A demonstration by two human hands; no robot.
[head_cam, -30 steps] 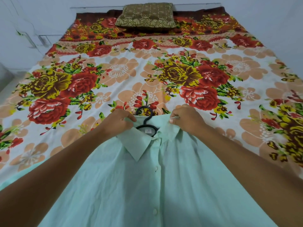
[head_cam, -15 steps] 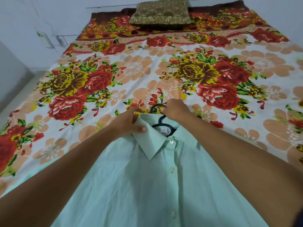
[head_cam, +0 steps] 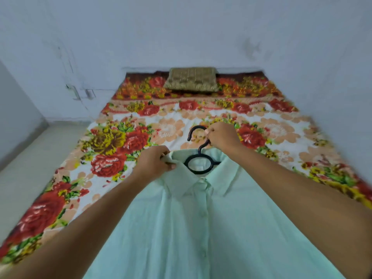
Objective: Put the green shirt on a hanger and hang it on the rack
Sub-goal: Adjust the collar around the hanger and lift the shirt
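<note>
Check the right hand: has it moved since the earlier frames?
Yes. The right hand has left the shirt's collar and gone up to grip the black hanger's hook, which now stands clear above the collar, away from the bedsheet.

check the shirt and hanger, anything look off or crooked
Nothing stands out. The black hanger sits inside the green shirt collar, hook held by the right hand; the left hand pinches the collar.

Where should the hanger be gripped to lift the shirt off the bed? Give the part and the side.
Grip the hanger by the stem just under its hook, from the right, where the right hand already pinches it. The hook curls open to the left and stays free; the arms are hidden inside the green shirt.
</note>
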